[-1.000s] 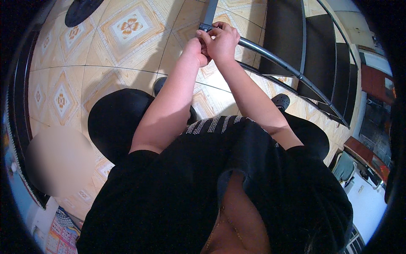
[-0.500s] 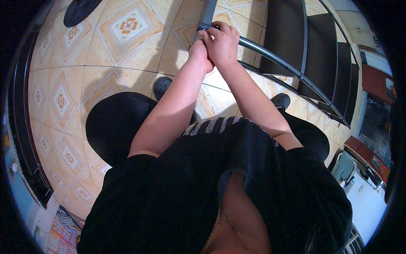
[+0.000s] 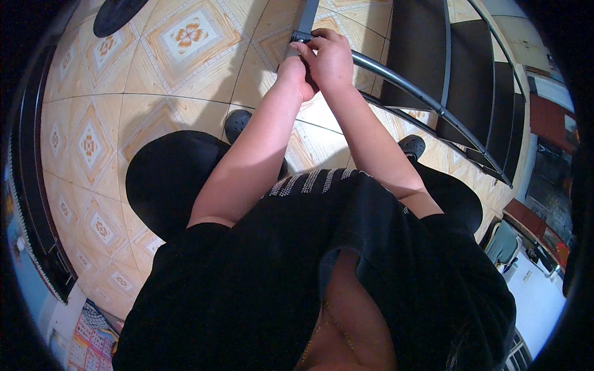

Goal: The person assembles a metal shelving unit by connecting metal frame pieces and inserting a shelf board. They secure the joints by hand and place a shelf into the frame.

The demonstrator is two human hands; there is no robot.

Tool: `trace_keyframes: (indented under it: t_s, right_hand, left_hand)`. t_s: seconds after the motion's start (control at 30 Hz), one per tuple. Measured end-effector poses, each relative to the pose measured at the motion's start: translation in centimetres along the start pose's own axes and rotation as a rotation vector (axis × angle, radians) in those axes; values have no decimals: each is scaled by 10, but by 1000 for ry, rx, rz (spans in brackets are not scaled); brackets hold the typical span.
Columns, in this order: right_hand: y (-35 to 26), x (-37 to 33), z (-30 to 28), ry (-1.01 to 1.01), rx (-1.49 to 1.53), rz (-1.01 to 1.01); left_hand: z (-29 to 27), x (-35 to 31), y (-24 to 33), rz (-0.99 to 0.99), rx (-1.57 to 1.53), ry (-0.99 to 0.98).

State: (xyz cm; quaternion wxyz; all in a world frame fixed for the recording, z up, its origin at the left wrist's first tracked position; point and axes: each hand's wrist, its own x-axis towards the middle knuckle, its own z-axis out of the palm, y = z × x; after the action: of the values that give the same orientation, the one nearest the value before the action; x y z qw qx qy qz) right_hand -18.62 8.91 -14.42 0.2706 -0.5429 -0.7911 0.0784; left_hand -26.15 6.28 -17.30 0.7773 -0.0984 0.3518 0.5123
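Observation:
Both my hands are together at the near-left corner of a black metal shelf rack (image 3: pixel 396 77), at the top middle of the view. My left hand (image 3: pixel 293 73) is wrapped against the frame just below the corner joint, its fingers mostly hidden. Over the tube beside it, my right hand (image 3: pixel 333 60) is closed, with thumb and fingertips pressed together at the joint. A tiny bright spot shows by the thumb; what the fingertips pinch is too small to make out. From the joint, a flat grey bar (image 3: pixel 306 17) runs away toward the upper edge.
Dark shelf panels (image 3: pixel 416 52) fill the rack to the right. Patterned floor tiles (image 3: pixel 189 37) lie beneath and left. A round black object (image 3: pixel 117 15) is at the upper left. My black clogs (image 3: pixel 237 125) stand either side. A white cabinet-like surface (image 3: pixel 532 297) is at the lower right.
My right hand has shifted slightly right, and its thumb and fingers have changed position at the joint. My left hand stays nearly in place; more of a dark part shows between the hands.

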Motion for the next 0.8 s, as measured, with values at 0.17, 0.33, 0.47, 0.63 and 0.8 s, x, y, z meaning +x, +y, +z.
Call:
trace_keyframes:
  t_s: [0.17, 0.33, 0.47, 0.63, 0.8]
  right_hand:
    - [1, 0, 4, 20, 7, -33]
    - [4, 2, -2, -39, 28, -56]
    - [11, -2, -13, -15, 22, -175]
    - [16, -18, -36, -111, 484, 157]
    - [4, -38, -7, -178, 460, 218]
  left_hand:
    - [-6, 5, -5, 54, -59, 21]
    - [5, -7, -5, 34, -68, 78]
    - [0, 4, -8, -14, -98, 88]
    - [-21, 15, 1, 248, 533, 490]
    - [-19, 8, 31, 879, 791, 498]
